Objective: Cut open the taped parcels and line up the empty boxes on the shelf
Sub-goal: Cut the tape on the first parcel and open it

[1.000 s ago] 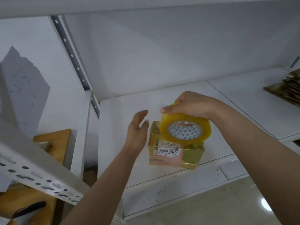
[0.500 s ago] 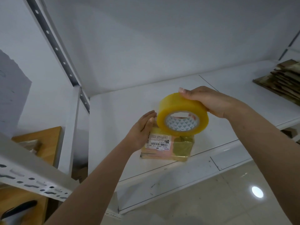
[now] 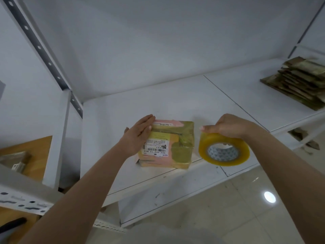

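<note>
A small taped parcel (image 3: 173, 147), pink and yellow with a white barcode label on top, lies near the front edge of the white shelf (image 3: 175, 95). My left hand (image 3: 139, 132) lies flat against the parcel's left side, fingers straight. To the right of the parcel, my right hand (image 3: 226, 126) grips a roll of yellowish packing tape (image 3: 224, 149) from above, holding it upright just beyond the shelf's front edge. The roll is clear of the parcel.
A stack of flattened brown cardboard (image 3: 300, 81) lies at the shelf's far right. A slotted upright post (image 3: 38, 48) stands at the left, with a wooden surface (image 3: 26, 152) beyond it. Tiled floor (image 3: 246, 208) shows below.
My right hand has carried the tape roll off the top of the parcel to its right side. My left hand has settled flat against the parcel's left side.
</note>
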Tool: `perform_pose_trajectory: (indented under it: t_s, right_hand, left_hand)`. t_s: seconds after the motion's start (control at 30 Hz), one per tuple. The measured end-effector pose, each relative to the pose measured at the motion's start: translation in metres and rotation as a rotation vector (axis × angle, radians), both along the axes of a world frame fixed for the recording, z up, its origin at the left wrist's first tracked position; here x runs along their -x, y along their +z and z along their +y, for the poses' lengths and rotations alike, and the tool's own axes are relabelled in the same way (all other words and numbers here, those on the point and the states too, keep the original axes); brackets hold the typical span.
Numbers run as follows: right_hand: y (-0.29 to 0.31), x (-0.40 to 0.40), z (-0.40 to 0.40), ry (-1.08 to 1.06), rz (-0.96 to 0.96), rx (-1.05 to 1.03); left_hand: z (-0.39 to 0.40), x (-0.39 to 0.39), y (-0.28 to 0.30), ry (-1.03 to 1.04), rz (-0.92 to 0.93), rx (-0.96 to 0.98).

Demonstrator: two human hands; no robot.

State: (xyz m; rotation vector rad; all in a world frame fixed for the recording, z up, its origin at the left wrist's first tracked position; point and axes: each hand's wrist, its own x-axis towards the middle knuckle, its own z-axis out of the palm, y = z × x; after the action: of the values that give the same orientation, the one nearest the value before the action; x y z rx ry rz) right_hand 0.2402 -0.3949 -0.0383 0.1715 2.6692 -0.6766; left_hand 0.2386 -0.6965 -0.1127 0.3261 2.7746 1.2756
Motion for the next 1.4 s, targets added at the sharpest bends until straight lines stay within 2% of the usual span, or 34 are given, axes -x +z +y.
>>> perform_pose_trajectory:
  t_s: [0.13,0.23,0.3,0.37,0.4,0.47,0.53,0.6,0.77,0.87,0.97,1.1,1.17,1.2,1.27,1.3,1.33,1.37,1.4]
  right_hand:
    - [-0.018,0.002,-0.007,0.001,-0.035,-0.017]
    - [-0.018,0.004,-0.009,0.015,-0.022,-0.04]
    - [-0.021,0.002,-0.01,0.011,-0.014,-0.019]
    - [-0.025,-0.002,-0.01,-0.01,-0.016,0.031]
    - [-0.027,-0.003,-0.01,-0.018,-0.013,0.048]
    - [-0.028,-0.004,-0.01,-0.015,-0.001,0.039]
    - [-0.028,-0.004,-0.011,-0.018,0.018,0.013]
    - [-0.027,-0.005,-0.012,-0.017,0.03,0.004]
    - [-0.031,-0.004,-0.016,-0.076,0.083,0.084]
    - [-0.033,-0.001,-0.021,-0.158,0.11,0.197]
    - [-0.031,0.001,-0.025,-0.208,0.045,0.336]
    - [-0.03,0.005,-0.029,-0.178,-0.02,0.243]
    - [-0.03,0.011,-0.037,-0.145,-0.021,0.146]
    - [-0.031,0.014,-0.041,-0.124,-0.018,0.089]
    - [-0.034,0.018,-0.047,-0.106,0.003,-0.01]
    - [-0.035,0.018,-0.048,-0.111,0.016,-0.042]
    - [-0.035,0.017,-0.048,-0.12,0.034,-0.067]
    - [-0.036,0.015,-0.048,-0.129,0.053,-0.087]
    - [-0.036,0.013,-0.048,-0.133,0.069,-0.104]
  left_hand:
    - [0.003,-0.004,0.012,-0.022,-0.008,0.139]
    - [0.009,-0.003,0.032,-0.022,-0.047,0.458]
    - [0.025,-0.004,0.049,-0.026,0.067,0.663]
    - [0.054,-0.016,0.058,-0.1,0.167,0.653]
    - [0.068,-0.023,0.057,-0.165,0.158,0.639]
    - [0.088,-0.037,0.044,-0.286,0.103,0.739]
    - [0.088,-0.033,0.035,-0.326,0.092,0.815]
    - [0.082,-0.026,0.037,-0.357,0.096,0.814]
    - [0.076,-0.009,0.051,-0.445,0.212,0.858]
    - [0.069,0.004,0.056,-0.436,0.215,0.793]
    - [0.061,0.002,0.041,-0.401,0.173,0.746]
    - [0.063,-0.009,0.023,-0.293,0.252,0.734]
    - [0.063,-0.007,0.021,-0.294,0.257,0.66]
    - [0.06,-0.005,0.023,-0.31,0.228,0.552]
    - [0.045,-0.004,0.029,-0.265,0.145,0.133]
    - [0.033,-0.005,0.032,-0.146,0.16,-0.08]
    - [0.019,-0.006,0.031,0.015,0.216,-0.207]
    - [0.006,-0.009,0.029,0.183,0.275,-0.226]
    - [-0.007,-0.011,0.026,0.333,0.301,-0.162]
